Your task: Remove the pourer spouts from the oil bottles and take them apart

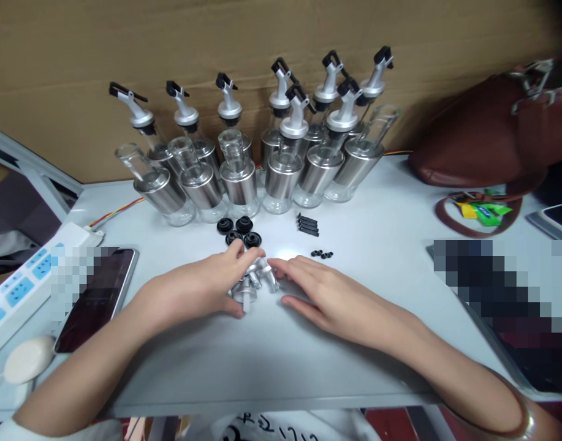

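Observation:
On the table in front of me, several silver pourer spouts [270, 274] lie in a small cluster, partly covered by my fingers. My left hand [211, 275] curves around the left side of the cluster with thumb and fingers apart, touching the pieces. From the other side my right hand [315, 288] reaches in, fingers stretched out and its fingertips at the rightmost spout. Just beyond my left fingers are several round black stoppers [244, 224]. Black narrow levers [307, 225] lie side by side further right, with tiny black caps [322, 254] nearer to my right hand.
Glass bottles with steel sleeves [238, 184] stand in rows at the back, some topped with silver pourers [294, 119]. A power strip [18, 291] and a phone [99, 300] lie left. At right are a brown bag [474, 135], green-yellow packets [487, 211] and a pixelated dark device.

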Action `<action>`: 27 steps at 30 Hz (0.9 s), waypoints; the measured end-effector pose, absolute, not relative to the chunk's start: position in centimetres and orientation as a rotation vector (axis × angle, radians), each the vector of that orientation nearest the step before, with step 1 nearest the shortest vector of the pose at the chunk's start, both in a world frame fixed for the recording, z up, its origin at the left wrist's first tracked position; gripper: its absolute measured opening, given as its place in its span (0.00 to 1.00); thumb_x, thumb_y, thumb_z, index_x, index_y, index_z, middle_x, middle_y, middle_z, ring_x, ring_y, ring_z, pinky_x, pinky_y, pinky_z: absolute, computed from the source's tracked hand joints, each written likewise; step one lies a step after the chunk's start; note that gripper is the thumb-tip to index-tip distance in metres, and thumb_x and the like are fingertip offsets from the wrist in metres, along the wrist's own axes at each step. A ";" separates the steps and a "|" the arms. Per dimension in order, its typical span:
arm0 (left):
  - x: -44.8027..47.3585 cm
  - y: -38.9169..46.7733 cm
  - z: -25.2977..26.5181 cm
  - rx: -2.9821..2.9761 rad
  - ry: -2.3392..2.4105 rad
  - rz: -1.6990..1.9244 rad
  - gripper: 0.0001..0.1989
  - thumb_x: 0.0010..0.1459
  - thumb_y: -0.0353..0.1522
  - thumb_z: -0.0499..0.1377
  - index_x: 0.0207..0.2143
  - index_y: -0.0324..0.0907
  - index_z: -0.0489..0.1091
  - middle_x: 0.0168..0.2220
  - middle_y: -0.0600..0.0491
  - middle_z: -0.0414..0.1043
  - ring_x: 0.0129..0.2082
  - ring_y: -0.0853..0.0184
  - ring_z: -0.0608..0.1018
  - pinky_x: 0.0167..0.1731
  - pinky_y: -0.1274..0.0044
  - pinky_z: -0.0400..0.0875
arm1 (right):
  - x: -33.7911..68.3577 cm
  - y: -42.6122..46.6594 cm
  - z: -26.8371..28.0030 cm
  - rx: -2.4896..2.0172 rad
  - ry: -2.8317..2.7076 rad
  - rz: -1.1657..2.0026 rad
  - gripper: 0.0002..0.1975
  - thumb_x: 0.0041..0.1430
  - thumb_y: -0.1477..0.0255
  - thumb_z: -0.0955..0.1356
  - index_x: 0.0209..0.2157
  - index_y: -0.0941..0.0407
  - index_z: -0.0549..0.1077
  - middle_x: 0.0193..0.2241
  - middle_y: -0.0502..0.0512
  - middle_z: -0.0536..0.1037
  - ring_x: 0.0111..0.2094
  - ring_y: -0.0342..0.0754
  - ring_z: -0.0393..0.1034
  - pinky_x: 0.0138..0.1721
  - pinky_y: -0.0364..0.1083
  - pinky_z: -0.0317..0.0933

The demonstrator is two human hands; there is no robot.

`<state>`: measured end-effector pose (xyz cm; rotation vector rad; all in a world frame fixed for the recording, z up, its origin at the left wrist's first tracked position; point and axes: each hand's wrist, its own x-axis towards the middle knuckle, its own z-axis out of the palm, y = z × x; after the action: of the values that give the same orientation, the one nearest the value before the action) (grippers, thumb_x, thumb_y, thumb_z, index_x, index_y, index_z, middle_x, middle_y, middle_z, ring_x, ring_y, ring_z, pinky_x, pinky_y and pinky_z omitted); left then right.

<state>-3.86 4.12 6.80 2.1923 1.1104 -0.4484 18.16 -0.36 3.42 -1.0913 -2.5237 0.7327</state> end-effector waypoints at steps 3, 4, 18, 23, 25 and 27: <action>-3.9 3.9 6.7 2.214 1.091 -0.442 0.27 0.52 0.34 0.62 0.54 0.45 0.59 0.51 0.44 0.63 0.41 0.58 0.76 0.34 0.73 0.71 | 18.1 -0.5 3.4 -1.040 -2.531 0.773 0.24 0.63 0.75 0.65 0.60 0.60 0.61 0.46 0.66 0.76 0.46 0.55 0.73 0.47 0.56 0.69; -3.9 3.8 6.7 2.222 1.091 -0.427 0.25 0.53 0.35 0.62 0.53 0.45 0.61 0.51 0.44 0.64 0.40 0.58 0.76 0.34 0.74 0.71 | 18.1 -0.6 3.4 -1.033 -2.529 0.777 0.25 0.63 0.76 0.65 0.61 0.60 0.61 0.46 0.66 0.77 0.46 0.55 0.73 0.46 0.56 0.70; -3.8 3.5 7.2 2.262 1.100 -0.465 0.29 0.57 0.42 0.61 0.59 0.45 0.58 0.54 0.43 0.59 0.47 0.51 0.74 0.44 0.65 0.70 | 18.4 -0.3 3.5 -1.135 -2.465 0.804 0.28 0.61 0.73 0.68 0.60 0.63 0.61 0.42 0.66 0.77 0.44 0.56 0.73 0.43 0.54 0.69; -3.4 2.9 7.7 2.299 1.122 -0.452 0.27 0.58 0.41 0.61 0.57 0.42 0.60 0.51 0.43 0.62 0.47 0.52 0.75 0.43 0.66 0.71 | 18.3 -0.3 3.1 -1.107 -2.387 0.943 0.27 0.61 0.78 0.65 0.62 0.58 0.60 0.41 0.60 0.77 0.40 0.51 0.73 0.42 0.52 0.69; -3.3 2.6 8.1 2.319 1.154 -0.441 0.27 0.57 0.41 0.62 0.56 0.41 0.60 0.50 0.43 0.63 0.46 0.52 0.75 0.42 0.67 0.71 | 18.2 -0.3 3.2 -1.103 -2.345 0.979 0.27 0.61 0.77 0.66 0.61 0.56 0.60 0.41 0.59 0.77 0.39 0.50 0.73 0.43 0.51 0.69; -3.2 2.2 8.4 2.331 1.190 -0.435 0.25 0.57 0.39 0.62 0.54 0.40 0.62 0.51 0.43 0.64 0.45 0.53 0.76 0.41 0.67 0.71 | 18.1 -0.3 3.3 -1.107 -2.307 1.021 0.26 0.61 0.75 0.66 0.60 0.56 0.62 0.41 0.58 0.78 0.39 0.49 0.73 0.44 0.51 0.69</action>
<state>-3.16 2.21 8.43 2.3315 1.1900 -0.4350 18.09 -0.33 3.34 -1.1070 -2.3075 1.0207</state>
